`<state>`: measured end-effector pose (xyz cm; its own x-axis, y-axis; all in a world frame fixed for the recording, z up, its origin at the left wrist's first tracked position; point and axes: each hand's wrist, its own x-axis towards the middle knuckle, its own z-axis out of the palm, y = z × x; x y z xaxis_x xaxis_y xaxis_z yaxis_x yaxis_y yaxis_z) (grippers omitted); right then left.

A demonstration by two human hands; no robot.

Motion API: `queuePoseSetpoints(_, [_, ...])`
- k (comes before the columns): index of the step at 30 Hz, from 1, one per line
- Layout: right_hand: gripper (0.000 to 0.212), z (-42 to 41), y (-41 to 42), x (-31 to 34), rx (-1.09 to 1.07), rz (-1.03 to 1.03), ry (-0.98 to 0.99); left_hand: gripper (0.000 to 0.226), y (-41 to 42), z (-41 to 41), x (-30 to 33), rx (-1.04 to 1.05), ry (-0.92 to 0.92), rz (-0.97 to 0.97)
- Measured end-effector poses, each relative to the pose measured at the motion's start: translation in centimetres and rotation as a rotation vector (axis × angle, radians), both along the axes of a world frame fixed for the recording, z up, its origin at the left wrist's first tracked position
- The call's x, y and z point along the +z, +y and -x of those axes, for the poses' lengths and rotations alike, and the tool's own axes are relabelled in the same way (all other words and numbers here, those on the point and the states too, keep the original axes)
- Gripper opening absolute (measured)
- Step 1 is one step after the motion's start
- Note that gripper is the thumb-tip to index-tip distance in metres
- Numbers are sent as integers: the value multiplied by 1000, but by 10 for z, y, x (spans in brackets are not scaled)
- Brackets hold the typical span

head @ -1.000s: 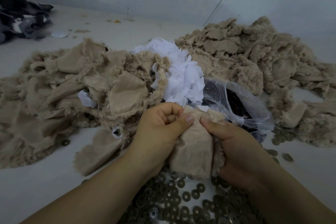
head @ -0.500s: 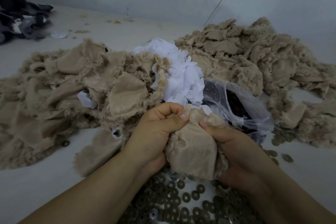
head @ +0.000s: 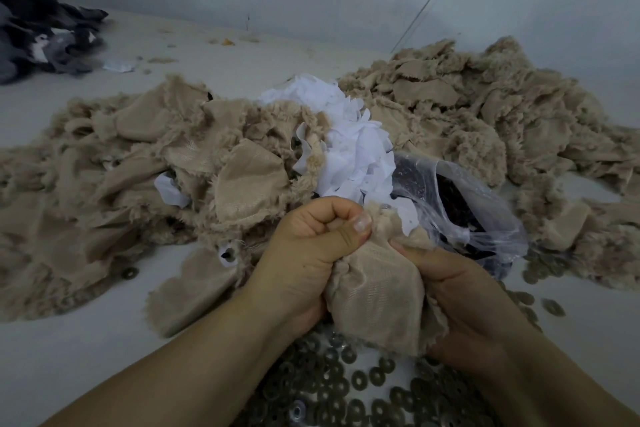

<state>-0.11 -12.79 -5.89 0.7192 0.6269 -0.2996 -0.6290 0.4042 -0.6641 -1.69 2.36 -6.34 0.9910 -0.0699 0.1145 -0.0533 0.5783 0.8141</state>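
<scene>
A tan plush fabric piece (head: 377, 302) with a fuzzy edge is bunched up between both hands, low in the middle of the view. My left hand (head: 311, 253) grips its top left, fingers curled into a fist and thumb pressed onto the cloth. My right hand (head: 464, 302) holds its right side, thumb on the front and fingers wrapped behind. Whatever is inside the folds is hidden.
Many dark metal washers (head: 346, 385) lie under my hands. A clear plastic bag (head: 460, 215) of dark parts sits just behind. Heaps of tan plush pieces (head: 145, 163) spread left and right (head: 485, 121), white cloth cut-outs (head: 349, 149) between them. Dark grey fabric (head: 34, 21) lies far left.
Both hands have squeezed the tan piece tighter. My left thumb has slid up and over the cloth's top, and the piece is more crumpled than before.
</scene>
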Motion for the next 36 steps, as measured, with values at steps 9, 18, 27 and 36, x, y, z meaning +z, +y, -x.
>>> queuePoseSetpoints(9, [65,-6,-9,1,14,-16,-102,8,7,-4,-1,34,130,-63])
queuePoseSetpoints(18, [42,-16,-4,-5,-146,179,-283,7,10,-5,1,23,130,-29])
queuePoseSetpoints(27, [41,-13,-14,7,-139,61,-114,6,14,-6,2,41,178,-17])
queuePoseSetpoints(36, [35,-14,-6,-6,-70,135,-230,6,12,-5,1,18,131,-71])
